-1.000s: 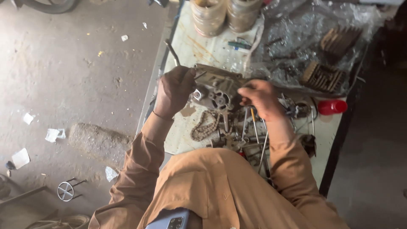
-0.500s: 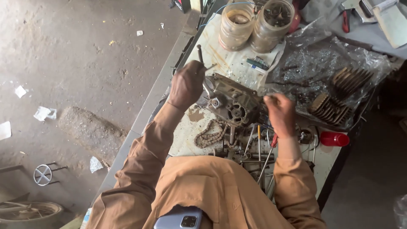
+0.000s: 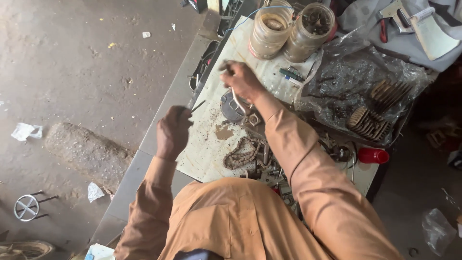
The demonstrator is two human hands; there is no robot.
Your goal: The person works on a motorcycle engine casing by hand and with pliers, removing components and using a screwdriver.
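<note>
1. My left hand (image 3: 173, 131) is curled into a fist around a thin dark rod-like tool (image 3: 197, 106), whose tip sticks out toward the table; the hand hangs over the table's near-left edge.
2. My right hand (image 3: 240, 79) is raised above the grey metal engine part (image 3: 232, 107), fingers pinched on something small I cannot make out.
3. That engine part lies on the pale sheet (image 3: 207, 144) covering the workbench, just below my right hand.
4. A rusty chain (image 3: 242, 155) lies coiled near it, close to my right forearm.
5. Further out stand two round plastic jars (image 3: 291, 30) of small hardware.
6. To the right, a clear plastic bag (image 3: 356, 77) holds toothed sprockets (image 3: 369, 123), with a red cap (image 3: 373, 155) nearby.
</note>
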